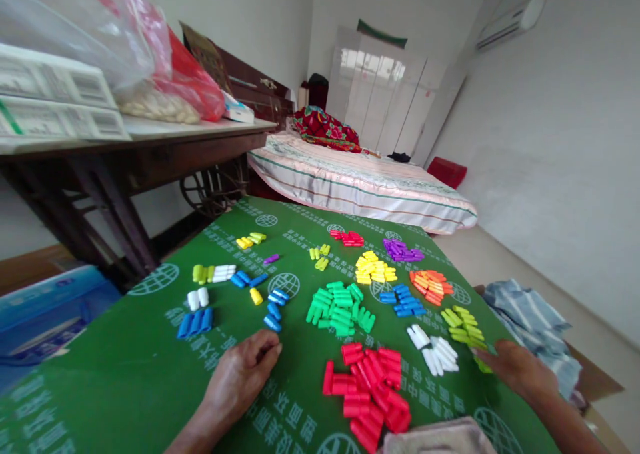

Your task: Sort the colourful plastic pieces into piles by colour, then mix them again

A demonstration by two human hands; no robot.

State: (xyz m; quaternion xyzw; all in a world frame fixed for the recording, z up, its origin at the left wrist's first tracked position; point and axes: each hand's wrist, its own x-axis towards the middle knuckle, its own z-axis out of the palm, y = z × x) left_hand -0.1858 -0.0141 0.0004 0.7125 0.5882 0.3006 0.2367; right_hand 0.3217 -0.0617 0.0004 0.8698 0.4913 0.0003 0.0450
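My left hand rests on the green mat, fingers curled together, fingertips near a few blue plastic caps. What it holds, if anything, is hidden. My right hand lies at the mat's right edge, fingers pinched on a yellow-green cap beside the yellow-green pile. Between my hands lie a big red pile and a white pile. Farther off are green, blue, orange, yellow and purple piles.
Small loose groups of caps lie on the mat's left half, including a blue row. A dark wooden table with bags stands at left. A bed is behind the mat. A striped cloth lies at right.
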